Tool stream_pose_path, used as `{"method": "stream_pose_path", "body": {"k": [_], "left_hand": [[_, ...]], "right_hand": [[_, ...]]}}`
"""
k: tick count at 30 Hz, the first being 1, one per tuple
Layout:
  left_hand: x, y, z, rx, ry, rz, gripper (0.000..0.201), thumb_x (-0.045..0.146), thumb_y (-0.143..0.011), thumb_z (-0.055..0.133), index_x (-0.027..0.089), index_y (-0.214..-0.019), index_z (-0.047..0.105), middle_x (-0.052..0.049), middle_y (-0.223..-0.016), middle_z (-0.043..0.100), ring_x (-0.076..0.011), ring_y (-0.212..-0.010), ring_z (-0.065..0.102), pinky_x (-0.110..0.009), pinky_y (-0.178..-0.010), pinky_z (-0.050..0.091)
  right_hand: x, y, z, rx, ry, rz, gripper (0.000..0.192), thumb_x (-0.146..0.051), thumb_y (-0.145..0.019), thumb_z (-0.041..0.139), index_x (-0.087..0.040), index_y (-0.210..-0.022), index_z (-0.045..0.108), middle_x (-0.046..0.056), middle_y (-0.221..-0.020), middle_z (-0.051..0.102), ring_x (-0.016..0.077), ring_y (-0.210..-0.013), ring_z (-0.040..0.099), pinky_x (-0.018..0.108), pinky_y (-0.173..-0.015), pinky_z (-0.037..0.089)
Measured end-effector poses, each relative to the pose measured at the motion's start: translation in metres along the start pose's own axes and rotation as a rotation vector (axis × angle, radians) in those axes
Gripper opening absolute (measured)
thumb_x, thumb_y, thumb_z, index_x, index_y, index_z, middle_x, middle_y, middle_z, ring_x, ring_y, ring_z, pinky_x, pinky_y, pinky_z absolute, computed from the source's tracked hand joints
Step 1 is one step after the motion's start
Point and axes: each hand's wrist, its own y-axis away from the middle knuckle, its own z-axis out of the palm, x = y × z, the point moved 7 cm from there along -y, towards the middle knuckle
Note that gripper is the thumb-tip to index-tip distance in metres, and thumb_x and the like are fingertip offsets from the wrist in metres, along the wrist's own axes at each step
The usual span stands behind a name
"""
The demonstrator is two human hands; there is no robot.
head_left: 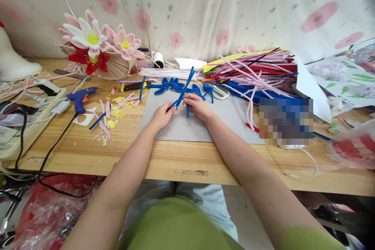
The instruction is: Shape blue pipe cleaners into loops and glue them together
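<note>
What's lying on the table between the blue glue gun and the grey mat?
In the head view, between the glue gun and the grey mat lie scattered pink, yellow and blue pipe-cleaner scraps on bare wood.

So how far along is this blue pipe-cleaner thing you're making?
Several looped blue pieces already lie bent at the mat's far edge. Right now the left hand and right hand pinch a bundle of blue stems, apparently twisting them together. A big stack of unused pipe cleaners sits to the right, so plenty probably remains.
</note>
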Motion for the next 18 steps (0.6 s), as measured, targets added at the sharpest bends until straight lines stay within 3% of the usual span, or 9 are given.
{"method": "stream_pose_path", "body": {"k": [3,7,12,18], "left_hand": [[-0.002,-0.001,0.001,-0.013,-0.002,-0.014,0.025,0.036,-0.083,0.043,0.018,-0.07,0.054,0.0,-0.063,0.055,-0.012,-0.059,0.048,-0.025,-0.059,0.035],[-0.002,-0.001,-0.001,0.009,-0.003,-0.025,0.024,0.035,-0.082,0.043,0.018,-0.073,0.057,0.001,-0.062,0.056,-0.0124,-0.059,0.049,-0.025,-0.059,0.036],[-0.001,-0.001,0.0,-0.007,0.01,-0.025,0.022,0.036,-0.08,0.046,0.018,-0.073,0.057,0.0,-0.062,0.055,-0.013,-0.058,0.049,-0.026,-0.057,0.035],[-0.006,-0.001,0.004,-0.016,0.145,-0.07,0.039,0.05,-0.083,0.04,0.018,-0.082,0.062,-0.001,-0.061,0.058,-0.0127,-0.055,0.05,-0.025,-0.055,0.037]], "right_hand": [[0.0,0.002,0.014,-0.097,0.102,-0.055,0.026,-0.036,-0.066,0.063,-0.018,-0.084,0.057,-0.005,-0.055,0.054,0.0073,-0.049,0.046,0.019,-0.046,0.034],[-0.001,0.003,0.017,-0.1,0.233,-0.082,0.027,-0.038,-0.07,0.06,-0.017,-0.087,0.057,-0.004,-0.055,0.054,0.0077,-0.046,0.044,0.021,-0.045,0.034],[-0.005,0.01,0.028,-0.202,0.171,-0.071,0.035,-0.044,-0.073,0.059,-0.017,-0.096,0.058,-0.005,-0.057,0.051,0.007,-0.051,0.045,0.02,-0.047,0.034],[-0.005,0.01,0.022,-0.024,0.187,-0.084,0.038,-0.053,-0.069,0.06,-0.017,-0.067,0.052,-0.006,-0.052,0.043,0.0043,-0.045,0.035,0.019,-0.042,0.027]]}}
